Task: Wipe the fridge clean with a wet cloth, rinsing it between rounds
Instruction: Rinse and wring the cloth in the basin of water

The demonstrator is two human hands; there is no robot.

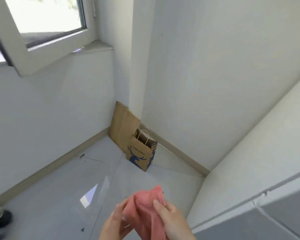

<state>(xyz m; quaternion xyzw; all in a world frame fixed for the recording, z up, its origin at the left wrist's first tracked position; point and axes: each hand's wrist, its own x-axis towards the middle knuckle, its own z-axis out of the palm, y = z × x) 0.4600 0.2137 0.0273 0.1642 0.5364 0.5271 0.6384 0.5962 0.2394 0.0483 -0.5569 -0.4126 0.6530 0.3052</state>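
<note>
Left hand [115, 223] and right hand [172, 220] grip cloth [145, 209]; long axis 6 to 12 o'clock, bunched end pointing 12.

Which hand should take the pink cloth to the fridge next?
Probably right. The right hand grips the pink cloth and lies nearer the fridge on that side; the left hand is farther off.

The cloth [145, 203] is pink, the paper bag [140, 157] brown (dark blue deer print).

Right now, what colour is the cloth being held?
Salmon pink cloth, no pattern visible, held by the left hand and right hand. The head view shows it best.
</note>
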